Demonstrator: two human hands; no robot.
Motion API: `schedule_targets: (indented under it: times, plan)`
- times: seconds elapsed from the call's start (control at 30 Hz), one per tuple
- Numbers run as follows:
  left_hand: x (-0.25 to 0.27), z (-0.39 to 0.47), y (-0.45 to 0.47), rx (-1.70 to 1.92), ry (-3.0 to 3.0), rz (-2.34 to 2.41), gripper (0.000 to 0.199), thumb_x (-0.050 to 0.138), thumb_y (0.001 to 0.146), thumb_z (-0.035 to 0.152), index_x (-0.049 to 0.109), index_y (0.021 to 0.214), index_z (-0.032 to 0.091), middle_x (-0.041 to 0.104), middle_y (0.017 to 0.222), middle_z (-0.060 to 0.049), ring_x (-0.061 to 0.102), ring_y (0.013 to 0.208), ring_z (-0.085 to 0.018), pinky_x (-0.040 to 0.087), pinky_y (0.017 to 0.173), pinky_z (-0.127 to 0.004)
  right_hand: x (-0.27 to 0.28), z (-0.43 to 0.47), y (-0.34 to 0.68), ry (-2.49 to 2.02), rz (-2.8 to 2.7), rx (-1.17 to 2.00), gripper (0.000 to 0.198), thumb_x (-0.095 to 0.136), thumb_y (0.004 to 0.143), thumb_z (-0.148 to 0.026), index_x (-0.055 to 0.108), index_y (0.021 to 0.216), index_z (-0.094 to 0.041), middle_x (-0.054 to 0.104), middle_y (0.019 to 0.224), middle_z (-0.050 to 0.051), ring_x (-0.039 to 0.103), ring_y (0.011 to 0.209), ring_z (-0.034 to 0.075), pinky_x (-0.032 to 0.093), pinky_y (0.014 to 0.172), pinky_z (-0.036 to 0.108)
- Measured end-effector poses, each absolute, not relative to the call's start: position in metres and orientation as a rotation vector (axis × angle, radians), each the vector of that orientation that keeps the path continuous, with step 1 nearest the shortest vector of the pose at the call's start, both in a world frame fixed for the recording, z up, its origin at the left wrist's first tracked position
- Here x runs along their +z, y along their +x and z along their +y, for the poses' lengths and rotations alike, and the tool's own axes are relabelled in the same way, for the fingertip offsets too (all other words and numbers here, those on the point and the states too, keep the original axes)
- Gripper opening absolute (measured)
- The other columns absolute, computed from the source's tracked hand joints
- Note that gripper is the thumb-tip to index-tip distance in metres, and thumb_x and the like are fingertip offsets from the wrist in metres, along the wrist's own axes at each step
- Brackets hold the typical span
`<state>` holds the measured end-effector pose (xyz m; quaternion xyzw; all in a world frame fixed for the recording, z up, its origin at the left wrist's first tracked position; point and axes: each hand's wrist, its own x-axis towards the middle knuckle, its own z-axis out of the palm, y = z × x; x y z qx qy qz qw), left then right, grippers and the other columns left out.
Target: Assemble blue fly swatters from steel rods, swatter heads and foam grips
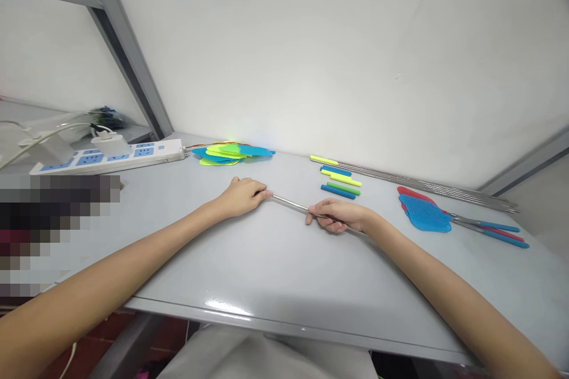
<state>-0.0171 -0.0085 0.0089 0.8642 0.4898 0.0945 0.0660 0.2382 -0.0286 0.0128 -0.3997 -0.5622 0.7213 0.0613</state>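
A thin metal rod (288, 202) spans the gap between my two hands just above the grey table. My left hand (246, 195) is closed around the rod's left end, and its palm hides whatever lies at that tip. Farther right, my right hand (335, 214) grips the rod between thumb and fingers, with the rest of it running back under my wrist. Behind my right hand lie several short tubes, among them a blue tube (338, 192), a green tube (344, 188) and a yellow tube (345, 179). Blue, yellow and green fly swatter heads (235, 153) are piled beyond my left hand.
A bundle of metal rods (413, 182) lies along the wall. Fly swatters with blue and red heads (427, 213) rest at the right. A white power strip (120, 157) with plugs and cables sits at the left, near a grey metal post (120, 41).
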Motion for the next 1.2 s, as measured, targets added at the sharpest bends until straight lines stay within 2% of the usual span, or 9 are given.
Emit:
schedule_targets:
  times: [1.2]
  plan:
    - [0.006, -0.02, -0.014, 0.301, 2.535, 1.552, 0.035, 0.024, 0.081, 0.038, 0.051, 0.067, 0.021, 0.059, 0.072, -0.002, 0.05, 0.078, -0.02, 0.023, 0.062, -0.03, 0.012, -0.029, 0.241, -1.19, -1.754, 2.178, 0.032, 0.045, 0.076, -0.041, 0.054, 0.085, -0.011, 0.024, 0.048, -0.007, 0.022, 0.034, 0.001, 0.014, 0.028, 0.013]
